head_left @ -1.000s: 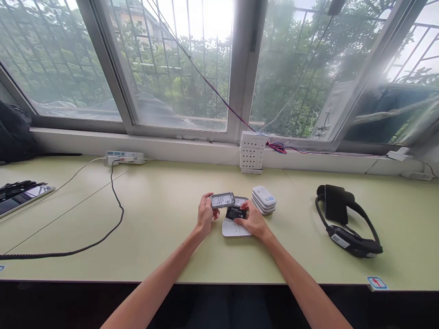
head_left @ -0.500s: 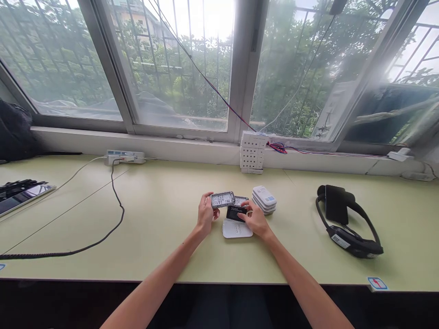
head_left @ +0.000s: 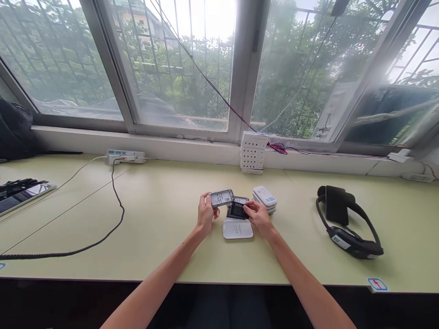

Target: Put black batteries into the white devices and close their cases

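Note:
My left hand (head_left: 206, 213) is closed on the edge of a small device with its back off (head_left: 222, 198), the labelled inside facing up. Pinched in my right hand (head_left: 258, 214) is a flat black battery (head_left: 238, 209) printed "3000", its right end covered by my fingers. Behind the battery lies a second opened device (head_left: 241, 200), mostly hidden. A white back cover (head_left: 238, 230) rests on the table just below the battery. Beside my right hand stands a stack of several white devices (head_left: 265, 197).
A black headset (head_left: 353, 246) lies at the right of the table (head_left: 154, 246). White perforated boxes (head_left: 253, 153) stand against the sill. A power strip (head_left: 126, 156) with a black cable (head_left: 120, 214) is at the back left, and a tablet (head_left: 27, 197) sits at the far left.
My right hand has shifted slightly to the right and up, its grip on the battery changed so that fingers cover more of the print. The left hand holds the device nearly still.

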Available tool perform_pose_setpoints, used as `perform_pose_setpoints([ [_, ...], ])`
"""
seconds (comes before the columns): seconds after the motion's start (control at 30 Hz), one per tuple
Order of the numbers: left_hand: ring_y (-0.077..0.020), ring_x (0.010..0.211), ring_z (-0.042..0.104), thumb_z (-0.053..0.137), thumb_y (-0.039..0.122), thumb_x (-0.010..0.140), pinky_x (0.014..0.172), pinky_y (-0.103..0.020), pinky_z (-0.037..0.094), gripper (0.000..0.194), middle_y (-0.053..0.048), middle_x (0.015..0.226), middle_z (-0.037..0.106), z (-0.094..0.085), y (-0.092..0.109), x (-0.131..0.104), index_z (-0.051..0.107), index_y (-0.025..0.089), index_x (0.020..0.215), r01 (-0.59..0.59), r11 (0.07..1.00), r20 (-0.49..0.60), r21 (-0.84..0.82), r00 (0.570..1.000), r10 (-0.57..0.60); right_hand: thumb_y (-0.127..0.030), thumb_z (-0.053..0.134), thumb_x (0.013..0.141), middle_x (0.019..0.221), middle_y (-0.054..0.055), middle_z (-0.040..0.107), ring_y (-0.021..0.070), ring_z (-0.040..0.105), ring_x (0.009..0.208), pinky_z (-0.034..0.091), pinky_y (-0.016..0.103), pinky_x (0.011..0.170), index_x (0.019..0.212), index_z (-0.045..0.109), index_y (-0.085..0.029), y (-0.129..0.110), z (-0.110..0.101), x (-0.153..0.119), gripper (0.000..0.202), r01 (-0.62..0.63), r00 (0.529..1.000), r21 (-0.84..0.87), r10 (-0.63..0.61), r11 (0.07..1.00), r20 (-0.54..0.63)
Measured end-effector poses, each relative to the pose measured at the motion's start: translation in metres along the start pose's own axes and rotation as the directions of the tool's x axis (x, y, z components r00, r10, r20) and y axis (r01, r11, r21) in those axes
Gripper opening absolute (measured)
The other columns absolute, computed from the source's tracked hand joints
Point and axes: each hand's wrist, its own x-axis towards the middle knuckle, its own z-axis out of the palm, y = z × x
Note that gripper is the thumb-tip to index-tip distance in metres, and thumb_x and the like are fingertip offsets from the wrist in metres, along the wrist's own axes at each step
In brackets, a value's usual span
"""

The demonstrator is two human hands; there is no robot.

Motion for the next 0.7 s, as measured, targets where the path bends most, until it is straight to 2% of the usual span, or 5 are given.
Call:
perform_pose_setpoints([
  [0.17, -0.0052, 0.034, 0.043, 0.043, 0.039, 0.092, 0.033, -0.017, 0.028, 0.022, 0.003, 0.069, 0.056, 0.0016, 0.0020, -0.0028, 0.046, 0.022, 0.105, 0.009, 1.000, 0.068, 0.016, 0.998, -0.010, -0.051, 0.081, 0.060, 0.062, -0.007, 0.046, 0.0016, 0.019, 0.040, 0.014, 0.021, 0.037, 0.086, 0.060, -0.019, 0.0000, -0.0011, 0.0011, 0.046, -0.027, 0.999, 0.091, 0.025, 0.995, 0.029],
  [0.5, -0.0064, 0.034, 0.044, 0.048, 0.045, 0.089, 0.034, -0.017, 0.031, 0.030, 0.006, 0.061, 0.052, 0.0023, 0.0018, -0.0044, 0.047, 0.021, 0.107, 0.020, 0.999, 0.138, 0.041, 0.990, -0.026, -0.049, 0.081, 0.060, 0.061, -0.008, 0.046, 0.0011, 0.021, 0.038, 0.016, 0.021, 0.037, 0.085, 0.060, -0.019, 0.0012, -0.0006, 0.0015, 0.044, -0.029, 0.999, 0.111, 0.026, 0.993, 0.024],
  [0.7, -0.0082, 0.034, 0.046, 0.049, 0.048, 0.088, 0.033, -0.019, 0.034, 0.035, 0.005, 0.059, 0.053, 0.0044, 0.0022, -0.0083, 0.048, 0.020, 0.110, -0.026, 0.995, 0.235, 0.098, 0.972, 0.002, -0.050, 0.080, 0.062, 0.064, -0.005, 0.050, 0.0021, 0.023, 0.039, 0.018, 0.022, 0.036, 0.083, 0.061, -0.019, -0.0019, 0.0026, -0.0006, 0.043, 0.030, 0.999, 0.058, -0.028, 0.998, -0.029],
])
